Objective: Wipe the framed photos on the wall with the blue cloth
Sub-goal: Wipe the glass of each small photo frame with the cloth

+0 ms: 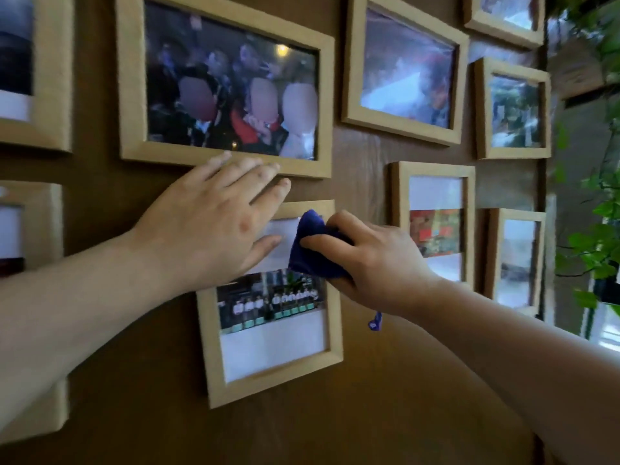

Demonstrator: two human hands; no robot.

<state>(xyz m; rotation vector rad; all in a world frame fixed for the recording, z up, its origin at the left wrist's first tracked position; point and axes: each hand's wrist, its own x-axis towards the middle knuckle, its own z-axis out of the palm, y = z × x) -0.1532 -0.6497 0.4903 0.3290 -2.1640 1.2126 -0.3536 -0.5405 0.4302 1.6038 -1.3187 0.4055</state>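
Your right hand (372, 260) clenches the soft, bunched blue cloth (313, 250) against the glass of the small portrait frame (332, 327); your left hand (214, 223) lies flat, fingers released, steadying its upper-left corner — press gently, that glass looks fragile

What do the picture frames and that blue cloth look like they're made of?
The frame being wiped looks like pale, matt light wood or a wood-look moulding, with a glossy glass or clear plastic pane that reflects light. The blue cloth in the right hand seems soft, bunched fabric, perhaps microfibre.
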